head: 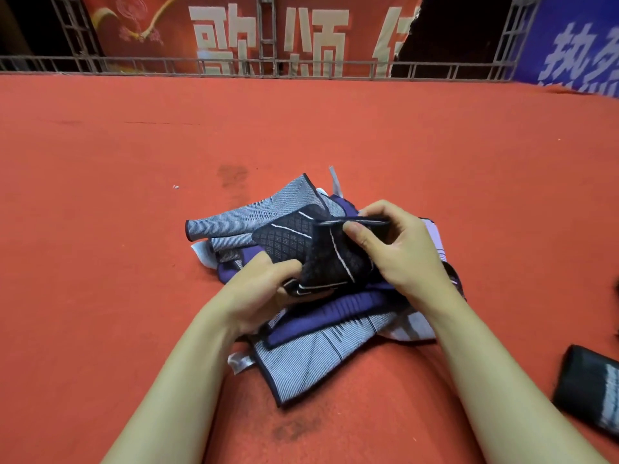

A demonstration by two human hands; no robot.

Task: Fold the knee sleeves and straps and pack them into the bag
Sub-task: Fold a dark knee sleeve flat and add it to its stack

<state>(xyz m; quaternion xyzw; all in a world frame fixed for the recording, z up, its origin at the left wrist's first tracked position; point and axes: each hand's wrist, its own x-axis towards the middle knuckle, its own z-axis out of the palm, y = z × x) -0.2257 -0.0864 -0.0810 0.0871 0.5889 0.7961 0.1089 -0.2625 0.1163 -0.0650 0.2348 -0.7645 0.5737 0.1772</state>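
Observation:
A heap of knee sleeves lies on the red carpet in front of me. On top is a black knit sleeve (311,252) with white lines. My left hand (264,289) pinches its lower near edge. My right hand (395,249) pinches its upper right rim between thumb and fingers. Under it lie a grey striped sleeve (254,212) reaching left, a purple padded sleeve (338,313), and a second grey striped one (311,363) nearest me. White tags (239,361) stick out at the pile's edges.
A black folded piece with a grey patch (593,386) lies on the carpet at the right edge. Red carpet (134,229) spreads all around. A metal truss rail (234,67) and red and blue banners stand far behind.

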